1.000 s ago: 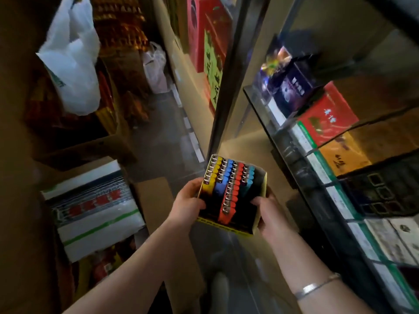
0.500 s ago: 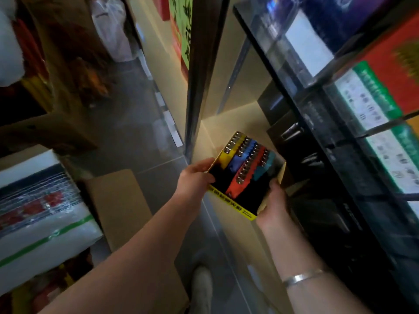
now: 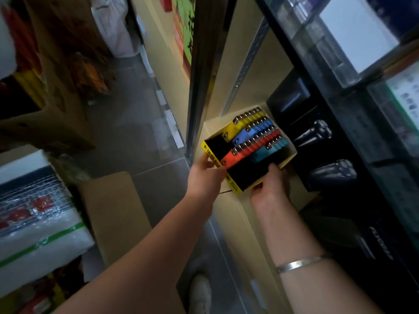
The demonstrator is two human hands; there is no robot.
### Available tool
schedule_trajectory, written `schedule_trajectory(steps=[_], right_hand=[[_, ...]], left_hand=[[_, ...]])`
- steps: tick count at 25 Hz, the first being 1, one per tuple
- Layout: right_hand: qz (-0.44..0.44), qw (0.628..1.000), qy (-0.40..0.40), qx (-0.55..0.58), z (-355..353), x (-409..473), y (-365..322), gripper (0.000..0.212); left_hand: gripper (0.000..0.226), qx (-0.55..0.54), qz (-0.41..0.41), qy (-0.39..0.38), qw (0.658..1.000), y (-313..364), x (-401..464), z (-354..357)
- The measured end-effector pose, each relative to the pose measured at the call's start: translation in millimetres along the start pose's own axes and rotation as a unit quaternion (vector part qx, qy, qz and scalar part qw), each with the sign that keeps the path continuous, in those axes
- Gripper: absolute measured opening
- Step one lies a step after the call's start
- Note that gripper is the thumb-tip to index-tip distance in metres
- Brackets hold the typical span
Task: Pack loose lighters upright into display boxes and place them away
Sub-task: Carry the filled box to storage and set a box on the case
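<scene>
Left hand (image 3: 204, 175) and right hand (image 3: 268, 189) gripping yellow-edged cardboard display box (image 3: 229, 180) of coloured plastic lighters (image 3: 254, 137) (standing in rows), at cream shelf (image 3: 229, 214) edge, black boxes (image 3: 322, 155) just beside

Down to your left you have a brown cardboard box (image 3: 113, 214) on the grey tiled floor (image 3: 127, 123), beside a plastic-wrapped white bundle with a green strip (image 3: 38, 232). A white plastic bag (image 3: 113, 30) hangs farther back. On your right, black boxes picturing shaver heads (image 3: 326, 155) fill the dark shelving.
</scene>
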State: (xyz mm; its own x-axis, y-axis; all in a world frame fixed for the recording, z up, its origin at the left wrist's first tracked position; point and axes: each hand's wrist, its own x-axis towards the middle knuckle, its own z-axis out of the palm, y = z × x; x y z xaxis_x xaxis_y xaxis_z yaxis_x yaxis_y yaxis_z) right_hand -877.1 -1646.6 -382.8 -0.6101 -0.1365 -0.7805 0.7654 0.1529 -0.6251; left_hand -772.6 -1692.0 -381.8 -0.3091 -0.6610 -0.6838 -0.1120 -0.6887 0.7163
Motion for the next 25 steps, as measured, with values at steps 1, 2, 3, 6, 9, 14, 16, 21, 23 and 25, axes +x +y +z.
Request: schedule_trajectory(steps=[1, 2, 3, 6, 9, 14, 16, 21, 23, 25], right_hand=[[-0.013, 1.000, 0.000, -0.005, 4.2, 2.5, -1.0, 0.040], [-0.028, 1.000, -0.008, -0.012, 9.2, 5.6, -1.2, 0.043], [-0.039, 0.999, -0.022, -0.021, 13.4, 8.0, -1.3, 0.046], [-0.049, 0.997, -0.047, -0.033, 22.4, 15.8, -3.0, 0.047], [-0.053, 0.997, -0.047, -0.023, 25.4, 19.6, -10.0, 0.030], [-0.034, 0.999, -0.038, -0.012, 22.4, 21.7, -20.1, 0.015], [-0.033, 0.999, -0.039, -0.009, 20.8, 21.3, -21.8, 0.012], [-0.040, 0.997, -0.069, -0.020, 15.6, 3.3, -19.1, 0.038], [-0.028, 0.997, -0.059, -0.051, 15.6, -21.8, -17.0, 0.035], [-0.026, 0.994, -0.050, -0.089, 16.3, -55.9, -16.6, 0.026]], left_hand=[[0.036, 0.021, 0.012, 0.000, 1.000, 2.5, 4.4, 1.6], [0.039, 0.032, 0.026, -0.004, 0.999, 4.6, 8.4, 4.0], [0.042, 0.035, 0.037, -0.012, 0.999, 7.0, 11.8, 6.7], [0.048, 0.023, 0.052, -0.034, 0.998, 17.5, 20.6, 12.6], [0.053, 0.034, 0.052, -0.059, 0.996, 24.3, 30.4, 14.9], [0.062, 0.044, 0.038, -0.126, 0.990, 25.4, 35.5, 17.0], [0.060, 0.033, 0.025, -0.126, 0.991, 22.3, 37.9, 13.8], [0.063, 0.029, -0.029, -0.111, 0.993, 35.9, 21.9, -9.1], [0.059, 0.033, -0.023, -0.083, 0.996, 48.4, 4.5, -25.3], [0.050, 0.039, -0.012, -0.066, 0.997, 63.5, -21.0, -42.2]])
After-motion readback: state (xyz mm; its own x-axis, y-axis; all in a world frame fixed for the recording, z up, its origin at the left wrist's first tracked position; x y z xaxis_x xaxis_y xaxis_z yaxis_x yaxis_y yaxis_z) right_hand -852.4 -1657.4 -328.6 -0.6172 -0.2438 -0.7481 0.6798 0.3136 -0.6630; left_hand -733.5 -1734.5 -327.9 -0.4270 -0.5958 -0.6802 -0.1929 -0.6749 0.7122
